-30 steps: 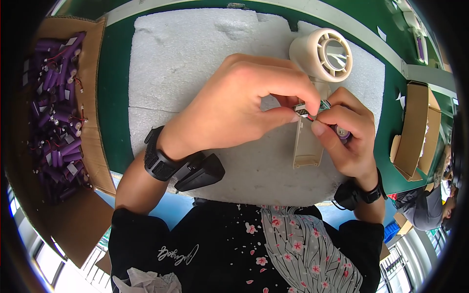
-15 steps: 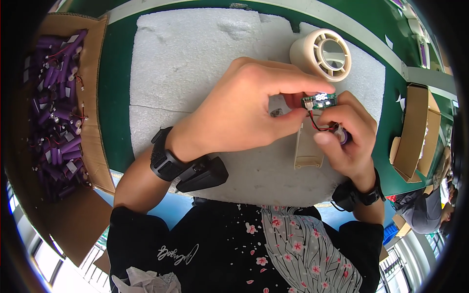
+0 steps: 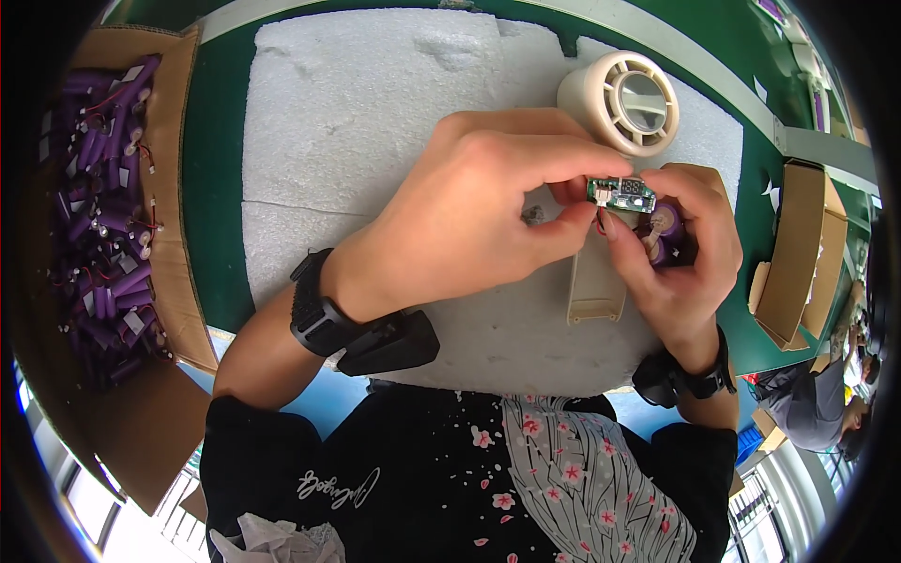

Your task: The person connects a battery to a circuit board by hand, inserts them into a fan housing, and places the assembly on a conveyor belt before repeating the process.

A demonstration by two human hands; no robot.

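A small green circuit board [image 3: 623, 195] with a white plug and a dark display is pinched between the thumb and index finger of my left hand [image 3: 469, 202]. My right hand [image 3: 693, 253] wraps round a purple battery pack [image 3: 664, 223], two cells side by side with pale tape on their ends. Its index fingertip and thumb are close to the board's right side. Short red and black wires [image 3: 601, 223] hang from the plug, partly hidden by my fingers. Beneath my hands lies a cream open plastic housing [image 3: 595, 296], whose upper part is covered by them.
A cream round fan head [image 3: 624, 103] with a spoked grille rests just beyond my hands on a white foam sheet [image 3: 366, 103]. On the left stands a cardboard box [image 3: 178, 206] full of purple battery packs [image 3: 113, 216]. A smaller open carton [image 3: 798, 253] is at the right.
The display's bright white glow has dimmed to faint segments. My right hand has come up closer to the board with the battery pack, whose cell ends now face me more.
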